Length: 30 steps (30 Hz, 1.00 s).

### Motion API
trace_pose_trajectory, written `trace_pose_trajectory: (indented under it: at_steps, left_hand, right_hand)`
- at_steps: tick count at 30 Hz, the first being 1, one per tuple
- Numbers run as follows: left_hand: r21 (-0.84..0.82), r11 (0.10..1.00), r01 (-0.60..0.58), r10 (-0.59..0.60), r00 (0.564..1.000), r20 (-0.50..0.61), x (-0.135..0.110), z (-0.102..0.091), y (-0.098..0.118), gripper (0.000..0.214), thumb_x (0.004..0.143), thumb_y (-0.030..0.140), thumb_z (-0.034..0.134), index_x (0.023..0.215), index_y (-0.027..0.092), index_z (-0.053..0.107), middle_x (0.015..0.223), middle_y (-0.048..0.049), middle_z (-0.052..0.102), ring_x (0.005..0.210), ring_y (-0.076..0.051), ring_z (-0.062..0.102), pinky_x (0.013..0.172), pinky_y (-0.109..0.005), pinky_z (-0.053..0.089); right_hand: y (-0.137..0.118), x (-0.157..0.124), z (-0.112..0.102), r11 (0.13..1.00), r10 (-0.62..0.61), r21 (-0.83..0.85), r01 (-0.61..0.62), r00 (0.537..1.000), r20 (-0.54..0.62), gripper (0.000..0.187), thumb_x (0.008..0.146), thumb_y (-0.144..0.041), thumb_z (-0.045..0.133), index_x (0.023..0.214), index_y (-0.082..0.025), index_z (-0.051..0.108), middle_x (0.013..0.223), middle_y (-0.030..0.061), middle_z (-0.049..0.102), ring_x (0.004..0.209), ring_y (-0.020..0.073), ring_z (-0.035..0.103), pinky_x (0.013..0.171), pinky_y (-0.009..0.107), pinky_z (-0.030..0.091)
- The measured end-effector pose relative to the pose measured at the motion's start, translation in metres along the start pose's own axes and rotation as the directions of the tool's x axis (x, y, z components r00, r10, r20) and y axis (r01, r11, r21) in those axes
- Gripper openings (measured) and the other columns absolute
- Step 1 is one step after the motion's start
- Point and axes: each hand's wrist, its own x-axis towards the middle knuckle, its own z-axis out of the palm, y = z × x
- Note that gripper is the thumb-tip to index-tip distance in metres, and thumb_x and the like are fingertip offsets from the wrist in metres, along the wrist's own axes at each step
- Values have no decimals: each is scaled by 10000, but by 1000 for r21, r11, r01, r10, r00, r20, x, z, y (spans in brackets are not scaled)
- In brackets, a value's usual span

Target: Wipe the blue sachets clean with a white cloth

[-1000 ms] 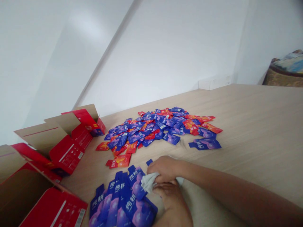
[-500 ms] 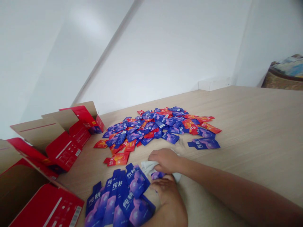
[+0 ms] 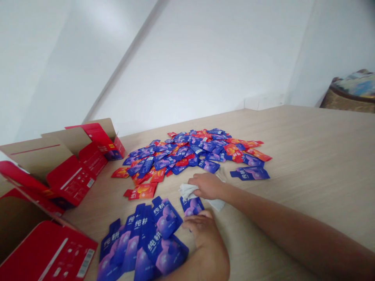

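Observation:
My right hand (image 3: 207,185) is closed on a crumpled white cloth (image 3: 186,191) that rests on the wooden table (image 3: 307,168). Just below it, my left hand (image 3: 205,234) has its fingers curled on the near edge of a single blue sachet (image 3: 191,205), pinching it. To the left of that sachet lies an overlapping row of blue sachets (image 3: 140,242). Beyond my right hand spreads a loose pile of blue and red sachets (image 3: 190,154). One blue sachet (image 3: 250,173) lies apart at the pile's right edge.
Open red cardboard boxes (image 3: 73,171) with raised flaps stand at the left. A larger open red box (image 3: 43,253) fills the near left corner. White walls rise behind the table. A patterned cushion (image 3: 351,88) sits at the far right.
My right hand has lifted the cloth away from the blue sachet, toward the pile. The sachet, earlier covered between both hands, now shows at my left fingers.

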Motion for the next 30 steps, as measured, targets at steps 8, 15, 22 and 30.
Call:
trace_pose_trajectory:
  at_steps: [8,15,22,30]
  left_hand:
    - [-3,1000,2,-2,1000,8,3,-2,1,359,782,-8,372,1024,62,629,959,-269,658,855,-353,641,737,-495,449]
    - [10,1000,-4,4,1000,15,0,-1,1,331,770,-17,400,993,71,628,954,-259,662,842,-326,649,762,-497,441]
    - [-9,1000,-4,4,1000,-9,1,3,3,329,775,-8,391,979,65,638,935,-261,666,834,-343,647,758,-504,443]
    - [32,999,32,-32,999,-16,1,8,9,341,775,6,386,1006,66,629,951,-248,667,847,-346,642,778,-506,434]
  right_hand:
    - [-20,-4,0,958,-278,105,269,956,91,295,792,-425,497,1012,-251,589,927,40,619,824,203,590,628,277,389]
    - [-4,1,10,1000,-21,-2,21,999,50,330,796,-397,497,1082,-242,552,953,70,617,841,229,592,636,304,403]
    - [-8,-3,-3,988,-134,64,138,989,-68,305,791,-368,489,1060,-237,551,943,45,612,849,213,578,661,300,392]
    - [-13,0,10,971,-234,71,229,969,75,298,764,-376,522,1024,-239,573,935,46,622,825,213,589,619,286,387]
